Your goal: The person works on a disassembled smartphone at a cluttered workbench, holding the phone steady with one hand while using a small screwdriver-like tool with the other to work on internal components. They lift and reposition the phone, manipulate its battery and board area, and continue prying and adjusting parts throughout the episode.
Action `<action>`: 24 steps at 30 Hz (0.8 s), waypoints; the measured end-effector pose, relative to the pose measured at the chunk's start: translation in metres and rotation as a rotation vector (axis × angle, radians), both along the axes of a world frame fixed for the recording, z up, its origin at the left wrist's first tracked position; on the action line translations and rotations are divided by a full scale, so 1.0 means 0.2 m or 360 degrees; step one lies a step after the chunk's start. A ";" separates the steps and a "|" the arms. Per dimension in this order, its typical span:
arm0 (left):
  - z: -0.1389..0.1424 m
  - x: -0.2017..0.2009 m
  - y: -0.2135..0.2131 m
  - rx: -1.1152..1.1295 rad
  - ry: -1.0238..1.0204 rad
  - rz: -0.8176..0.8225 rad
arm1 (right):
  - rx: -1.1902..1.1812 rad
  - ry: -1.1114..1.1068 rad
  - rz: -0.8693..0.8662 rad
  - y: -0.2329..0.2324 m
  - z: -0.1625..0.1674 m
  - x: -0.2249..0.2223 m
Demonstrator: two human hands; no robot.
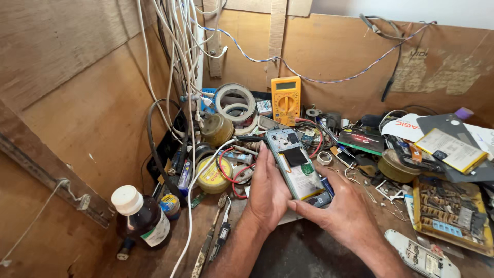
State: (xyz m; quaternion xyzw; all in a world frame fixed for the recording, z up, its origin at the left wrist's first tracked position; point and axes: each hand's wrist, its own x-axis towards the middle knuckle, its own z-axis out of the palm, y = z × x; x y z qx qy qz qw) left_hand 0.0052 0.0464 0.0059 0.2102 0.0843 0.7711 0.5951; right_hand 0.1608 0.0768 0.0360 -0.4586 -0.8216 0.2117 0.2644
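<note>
Nearest: both forearms rise from the bottom edge to an opened phone (297, 163) held above the surface (309, 252).
Phone: back cover off, tilted with its top away from the camera; a black patch, a pale battery and a green board part show inside.
Left hand (267, 193): closed around the phone's left edge, fingers wrapped along the side.
Right hand (337, 208): grips the lower right corner, thumb pressing at the bottom end near the exposed connector area.
Step in hand: by the look of it, inspecting or working the lower end of the open phone.
Next move: likely calls for a fine tool and a steady hold; small parts inside sit close together.
Around: brown bottle (144, 219) with white cap at left; yellow tin (213, 176) and tape rolls (235, 103) behind; yellow multimeter (286, 99) against the board wall.
Right side: parts tray (447, 213), another phone back (422, 256) lying flat.
</note>
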 end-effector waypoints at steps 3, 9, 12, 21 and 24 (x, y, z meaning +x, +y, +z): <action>-0.01 0.01 -0.02 -0.0060 0.0066 -0.0107 | -0.0271 0.0059 0.0030 0.03 0.01 0.03; -0.05 0.01 -0.01 -0.0109 0.0563 0.0106 | -0.1035 0.0708 0.0236 0.10 0.03 0.11; -0.07 0.02 0.00 -0.0144 0.0567 0.0149 | -0.1161 0.0717 0.0217 0.11 0.04 0.13; -0.03 0.04 -0.01 -0.0234 0.0620 0.0155 | 0.0048 0.0436 -0.0037 0.15 0.12 0.07; -0.02 0.06 0.00 -0.0297 0.0685 0.0254 | -0.0096 0.0512 0.0076 0.18 0.15 0.00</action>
